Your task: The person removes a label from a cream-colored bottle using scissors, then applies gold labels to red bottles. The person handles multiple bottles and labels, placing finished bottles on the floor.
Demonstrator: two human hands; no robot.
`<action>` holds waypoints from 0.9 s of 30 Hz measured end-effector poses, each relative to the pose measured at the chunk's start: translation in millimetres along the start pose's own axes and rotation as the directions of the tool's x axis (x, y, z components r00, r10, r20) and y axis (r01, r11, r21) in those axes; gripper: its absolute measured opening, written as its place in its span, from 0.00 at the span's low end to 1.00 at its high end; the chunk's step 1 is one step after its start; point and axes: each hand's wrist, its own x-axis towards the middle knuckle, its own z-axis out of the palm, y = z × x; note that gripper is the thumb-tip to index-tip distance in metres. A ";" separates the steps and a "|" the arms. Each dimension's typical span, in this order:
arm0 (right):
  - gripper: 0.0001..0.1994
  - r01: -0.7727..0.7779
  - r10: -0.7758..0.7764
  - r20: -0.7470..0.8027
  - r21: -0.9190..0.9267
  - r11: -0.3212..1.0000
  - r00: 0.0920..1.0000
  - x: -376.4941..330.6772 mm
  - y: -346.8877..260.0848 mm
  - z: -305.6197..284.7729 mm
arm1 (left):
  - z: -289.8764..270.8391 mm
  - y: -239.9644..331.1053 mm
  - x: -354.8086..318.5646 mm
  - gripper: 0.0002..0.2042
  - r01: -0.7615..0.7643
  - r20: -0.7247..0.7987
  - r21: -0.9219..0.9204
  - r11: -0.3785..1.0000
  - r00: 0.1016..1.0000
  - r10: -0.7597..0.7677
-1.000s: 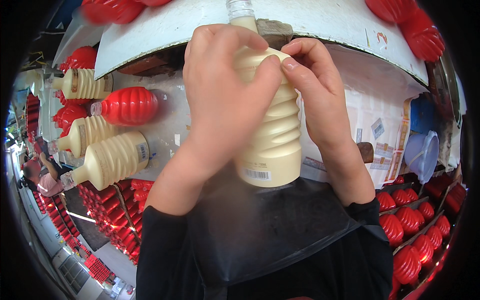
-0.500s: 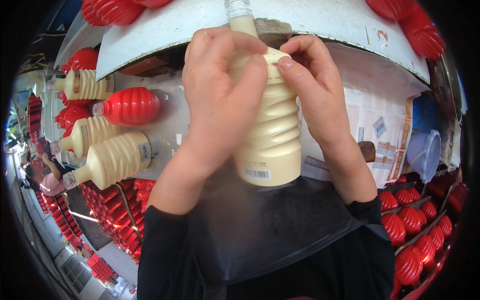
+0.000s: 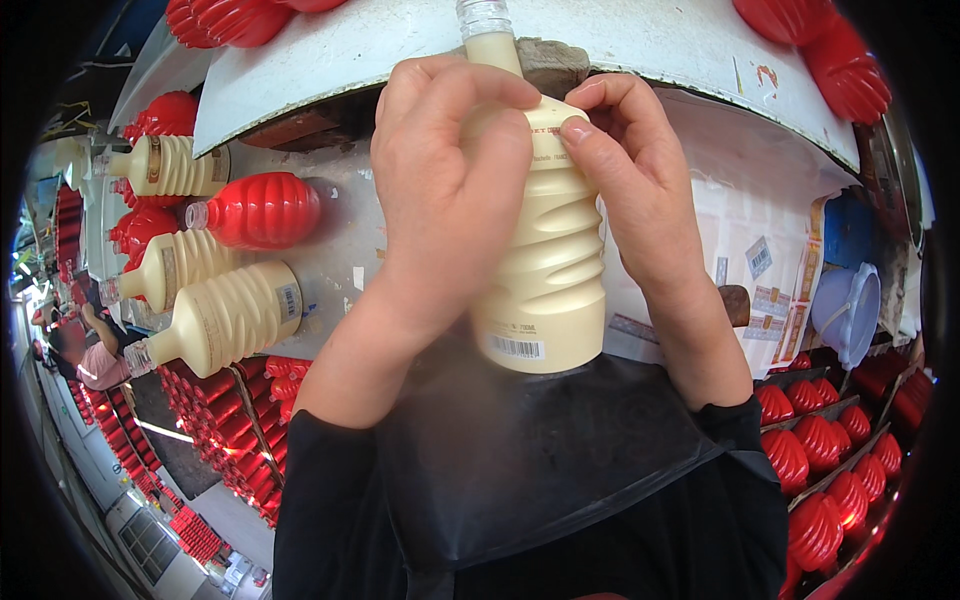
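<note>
In front of me lies a cream bottle (image 3: 555, 240) with wavy ridges. Its clear threaded neck (image 3: 484, 20) points away, and its base meets my black apron (image 3: 540, 430). Curled over the left side of the bottle's shoulder, my left hand (image 3: 440, 185) grips it with thumb and fingers. My right hand (image 3: 640, 175) is bent at the right side of the shoulder, thumb pressing on the surface and index fingertip close by. Small print shows between the two thumbs. Whether a thin label lies under the fingertips, I cannot make out.
Left of me lie a red ribbed bottle (image 3: 265, 210) and several cream bottles (image 3: 230, 318). A white board (image 3: 650, 40) crosses the far side. At right are label sheets (image 3: 745, 270), a pale purple bucket (image 3: 847, 312) and racked red bottles (image 3: 820, 440). A person (image 3: 100, 350) is far left.
The bottle and both hands have shifted very slightly to the right in view. My grip looks much the same.
</note>
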 end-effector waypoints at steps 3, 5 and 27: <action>0.14 -0.014 0.014 0.004 0.011 1.000 1.000 -0.3 -0.1 0.6 | 0.2 -0.1 -0.2 0.08 -0.003 -0.002 0.000 1.000 1.000 0.003; 0.14 -0.017 0.017 0.003 0.005 1.000 1.000 -0.4 -0.1 0.7 | 0.3 -0.4 -0.1 0.08 -0.005 -0.001 0.001 1.000 1.000 0.005; 0.10 0.044 -0.044 0.000 -0.059 0.997 0.999 1.2 -5.0 -3.7 | -3.8 4.1 -1.4 0.10 -0.090 0.092 0.192 0.977 0.993 0.074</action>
